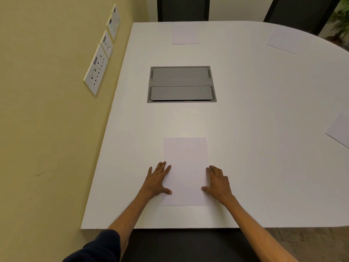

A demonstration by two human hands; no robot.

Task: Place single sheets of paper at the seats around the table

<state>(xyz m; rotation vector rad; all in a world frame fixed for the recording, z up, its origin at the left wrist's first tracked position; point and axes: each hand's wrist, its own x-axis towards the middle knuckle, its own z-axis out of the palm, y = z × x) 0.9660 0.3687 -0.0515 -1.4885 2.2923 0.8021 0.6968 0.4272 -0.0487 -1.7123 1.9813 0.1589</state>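
A white sheet of paper lies flat on the white table just in front of me. My left hand rests flat at its left edge with straight fingers. My right hand lies flat at its right edge, thumb touching the sheet. Three more sheets lie at other seats: one at the far side, one at the far right, one at the right edge.
A grey cable hatch is set into the table's middle. The yellow wall with white sockets runs along the table's left side. Dark chairs stand at the far side and directly below me. A plant stands far right.
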